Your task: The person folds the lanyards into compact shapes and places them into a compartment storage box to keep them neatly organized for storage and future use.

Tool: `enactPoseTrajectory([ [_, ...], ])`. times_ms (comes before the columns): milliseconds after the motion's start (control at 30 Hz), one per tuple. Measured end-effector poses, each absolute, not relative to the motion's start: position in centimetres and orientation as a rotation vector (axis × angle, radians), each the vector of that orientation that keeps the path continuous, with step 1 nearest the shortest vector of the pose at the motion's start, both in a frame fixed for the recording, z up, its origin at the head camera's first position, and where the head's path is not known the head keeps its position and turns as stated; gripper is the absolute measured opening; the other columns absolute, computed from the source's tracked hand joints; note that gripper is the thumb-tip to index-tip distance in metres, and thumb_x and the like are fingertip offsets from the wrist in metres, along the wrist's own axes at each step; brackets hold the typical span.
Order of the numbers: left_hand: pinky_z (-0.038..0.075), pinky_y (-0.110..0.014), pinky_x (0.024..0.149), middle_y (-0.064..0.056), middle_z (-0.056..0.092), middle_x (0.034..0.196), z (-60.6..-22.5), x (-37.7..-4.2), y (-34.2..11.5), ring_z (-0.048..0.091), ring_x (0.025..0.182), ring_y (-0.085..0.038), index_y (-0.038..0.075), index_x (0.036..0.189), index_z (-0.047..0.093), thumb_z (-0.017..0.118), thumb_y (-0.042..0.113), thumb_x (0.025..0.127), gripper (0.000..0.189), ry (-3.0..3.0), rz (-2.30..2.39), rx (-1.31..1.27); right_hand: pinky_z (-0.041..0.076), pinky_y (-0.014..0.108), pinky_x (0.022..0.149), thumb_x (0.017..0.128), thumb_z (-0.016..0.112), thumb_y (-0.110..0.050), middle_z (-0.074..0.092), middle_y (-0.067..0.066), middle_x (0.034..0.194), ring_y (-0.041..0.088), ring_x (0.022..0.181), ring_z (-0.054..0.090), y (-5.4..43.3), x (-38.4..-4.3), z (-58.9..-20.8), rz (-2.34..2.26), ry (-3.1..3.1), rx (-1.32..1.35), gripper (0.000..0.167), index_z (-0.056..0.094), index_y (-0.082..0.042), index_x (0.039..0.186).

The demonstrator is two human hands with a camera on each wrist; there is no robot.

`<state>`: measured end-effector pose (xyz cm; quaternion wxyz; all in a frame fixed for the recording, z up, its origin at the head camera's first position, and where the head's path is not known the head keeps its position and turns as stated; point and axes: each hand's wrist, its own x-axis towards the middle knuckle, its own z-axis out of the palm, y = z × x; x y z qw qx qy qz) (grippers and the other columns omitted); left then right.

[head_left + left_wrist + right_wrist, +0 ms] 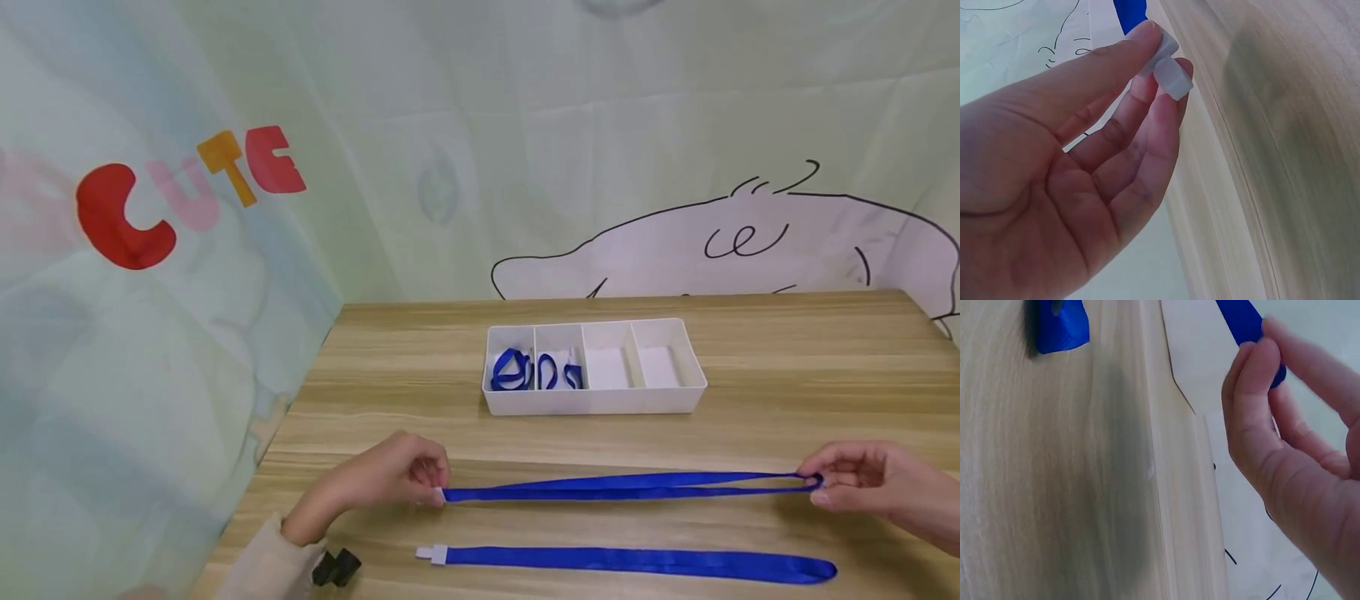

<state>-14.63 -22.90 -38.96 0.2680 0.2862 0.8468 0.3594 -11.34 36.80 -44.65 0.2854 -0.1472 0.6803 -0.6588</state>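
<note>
A blue lanyard (600, 486) is stretched between the two hands above the table. At its left end my left hand (397, 473) pinches the white plastic clip (1169, 65) between thumb and fingers. My right hand (877, 483) holds the looped far end, with the blue strap (1244, 322) between thumb and fingertips in the right wrist view. A second blue lanyard (630, 562) lies flat on the table in front, parallel to the first, its white clip (435, 554) pointing left.
Behind the hands stands a white divided tray (592, 403). Coiled blue lanyards (512, 371) sit in its two left compartments; the two right ones hold nothing. A small black object (337, 567) shows beside the left sleeve (262, 562). Printed cloth (450, 125) hangs behind the wooden table (405, 333).
</note>
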Motion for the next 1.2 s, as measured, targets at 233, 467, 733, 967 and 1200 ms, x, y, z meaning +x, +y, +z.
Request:
enactPoseTrajectory([
  [233,0.055,-0.026,0.063,0.003,0.066,0.077,-38.7,-14.8,-23.0,0.061,0.068,-0.010,0.010,0.083,0.067,0.080,0.009,0.085,0.012,2.283,0.971,0.761,0.055,0.032,0.067,0.101,0.044,0.012,0.068,0.009,0.089,0.019,0.076,0.064,36.2,-11.5,-44.9,-1.757,1.970,-0.563,0.026,0.065,-0.002,0.106],
  [467,0.056,-0.026,0.062,0.000,0.068,0.079,-38.7,-15.2,-23.7,0.063,0.068,-0.012,0.007,0.086,0.068,0.079,0.008,0.085,0.011,2.229,1.036,0.762,0.057,0.035,0.069,0.097,0.038,0.022,0.068,0.020,0.090,0.020,0.081,0.068,36.0,-11.7,-45.0,-1.778,1.897,-0.804,0.032,0.059,0.002,0.109],
  [733,0.056,-0.027,0.063,-0.001,0.069,0.082,-38.7,-15.7,-24.3,0.064,0.070,-0.013,0.006,0.089,0.069,0.078,0.009,0.086,0.011,2.189,1.087,0.785,0.058,0.034,0.069,0.094,0.039,0.024,0.070,0.025,0.094,0.022,0.087,0.072,36.1,-12.1,-44.7,-1.757,1.896,-0.884,0.040,0.064,0.001,0.115],
  [967,0.056,-0.027,0.064,-0.002,0.070,0.084,-38.5,-15.6,-24.6,0.065,0.071,-0.014,0.005,0.091,0.068,0.078,0.010,0.087,0.011,2.172,1.118,0.792,0.058,0.035,0.064,0.096,0.039,0.023,0.071,0.020,0.090,0.024,0.082,0.072,35.9,-12.1,-44.3,-1.720,1.936,-0.884,0.035,0.063,0.002,0.112],
  [1200,0.056,-0.027,0.064,-0.003,0.071,0.085,-38.3,-15.7,-24.6,0.064,0.071,-0.015,0.004,0.092,0.068,0.077,0.009,0.088,0.011,2.159,1.139,0.785,0.056,0.035,0.063,0.100,0.044,0.013,0.070,0.018,0.086,0.022,0.077,0.070,36.1,-11.7,-43.9,-1.656,2.111,-0.704,0.020,0.062,0.006,0.106],
])
